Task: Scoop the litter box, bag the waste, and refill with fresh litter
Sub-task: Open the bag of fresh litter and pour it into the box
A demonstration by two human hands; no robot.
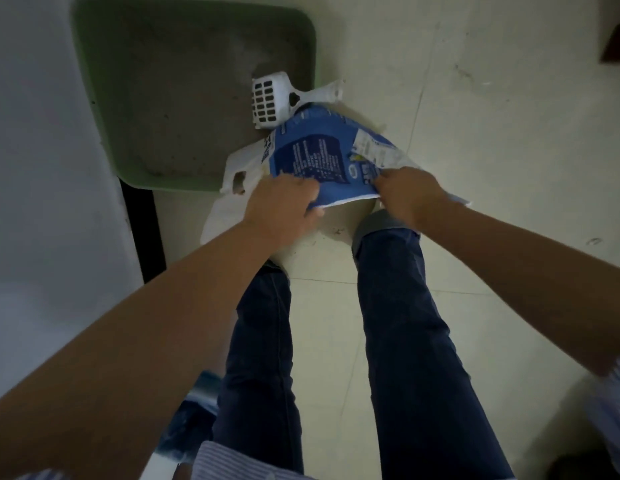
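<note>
Fingers of the left hand (280, 209) and right hand (410, 195) curled tight on the near edge of the blue litter bag (322, 150). At 10 o'clock sat the green litter box (197, 88), white scoop (272, 102) on its rim; a white plastic bag (232, 192) lay under the left hand.

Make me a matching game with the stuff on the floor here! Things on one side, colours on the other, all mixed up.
Things:
1. litter box
2. scoop
3. litter bag
4. trousers

Colours:
A. white
B. dark navy
C. green
D. bright blue with printing

Pairs: 1-C, 2-A, 3-D, 4-B
</note>
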